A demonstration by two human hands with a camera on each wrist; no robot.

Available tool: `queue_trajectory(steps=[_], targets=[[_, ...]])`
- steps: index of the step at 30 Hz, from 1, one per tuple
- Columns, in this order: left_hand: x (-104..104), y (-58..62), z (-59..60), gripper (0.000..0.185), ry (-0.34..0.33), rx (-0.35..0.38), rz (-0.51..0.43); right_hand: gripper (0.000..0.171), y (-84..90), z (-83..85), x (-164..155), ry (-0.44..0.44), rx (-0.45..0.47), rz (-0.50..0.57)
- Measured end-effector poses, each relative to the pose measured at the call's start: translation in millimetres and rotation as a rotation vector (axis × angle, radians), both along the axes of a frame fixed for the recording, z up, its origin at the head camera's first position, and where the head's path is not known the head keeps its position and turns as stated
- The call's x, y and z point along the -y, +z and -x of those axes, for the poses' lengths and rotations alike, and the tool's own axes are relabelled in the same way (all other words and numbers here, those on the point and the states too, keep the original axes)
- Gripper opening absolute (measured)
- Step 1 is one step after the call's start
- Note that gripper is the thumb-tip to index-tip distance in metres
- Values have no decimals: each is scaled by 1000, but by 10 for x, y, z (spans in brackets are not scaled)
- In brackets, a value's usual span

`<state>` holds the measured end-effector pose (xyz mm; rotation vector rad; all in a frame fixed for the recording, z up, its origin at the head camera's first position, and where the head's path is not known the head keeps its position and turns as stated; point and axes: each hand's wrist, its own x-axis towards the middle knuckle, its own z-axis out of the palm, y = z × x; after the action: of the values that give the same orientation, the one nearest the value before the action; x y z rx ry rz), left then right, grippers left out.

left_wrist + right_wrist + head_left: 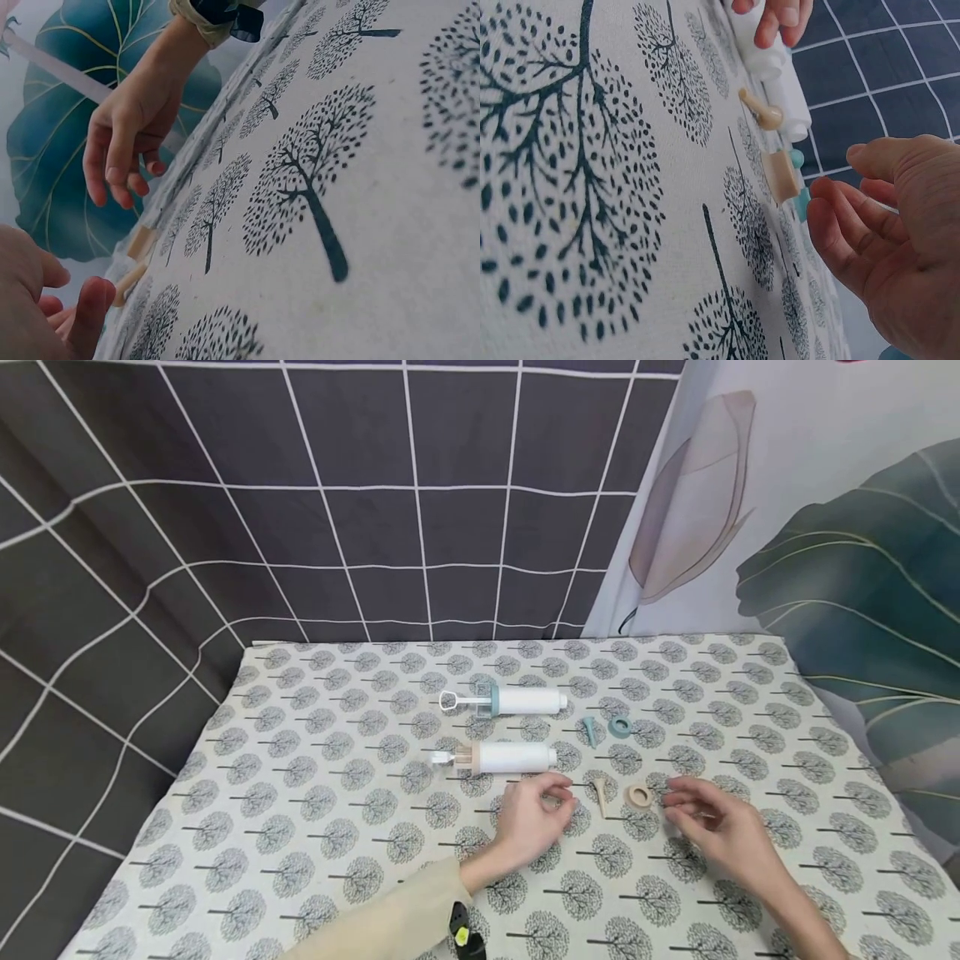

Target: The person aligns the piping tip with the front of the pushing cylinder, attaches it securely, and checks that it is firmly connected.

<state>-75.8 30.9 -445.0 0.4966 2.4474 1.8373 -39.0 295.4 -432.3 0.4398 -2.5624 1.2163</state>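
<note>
My left hand (534,818) hovers just in front of a white tube with a beige collar (517,757), its fingers loosely bent and nothing between them. To the right, my right hand (716,827) is beside a beige ring (639,796), apart from it, with relaxed fingers and an empty grasp. Between the hands lies a beige peg (601,797) with a flared head; the right wrist view shows this peg (761,110) near the ring (781,178). Farther back is a similar white tube with a teal collar (528,700) and a loop-ended handle, near a teal peg (590,732) and a teal ring (620,727).
A cloth printed with trees covers the table (315,827). Behind it hangs a dark curtain with a white grid (465,527). On the right is a pale curtain with large leaf shapes (862,568).
</note>
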Motion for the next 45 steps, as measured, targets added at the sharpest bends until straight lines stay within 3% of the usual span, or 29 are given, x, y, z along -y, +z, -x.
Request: queue_trajectory(steps=[5, 12, 21, 32, 40, 45], targets=[[-100, -28, 11, 25, 10, -12, 20, 44, -10, 11, 7, -4, 25, 23], [-210, -58, 44, 22, 38, -132, 71, 40, -20, 42, 20, -6, 34, 15], [-280, -120, 84, 24, 70, -116, 78, 44, -47, 50, 1, -2, 26, 6], [-367, -168, 120, 28, 88, -300, 199, 46, -85, 81, -8, 3, 1, -24], [-426, -184, 143, 28, 108, -329, 244, 48, -138, 102, 1, 3, -45, -20], [-456, -171, 155, 28, 100, -303, 257, 49, -163, 114, 8, -2, -64, -25]])
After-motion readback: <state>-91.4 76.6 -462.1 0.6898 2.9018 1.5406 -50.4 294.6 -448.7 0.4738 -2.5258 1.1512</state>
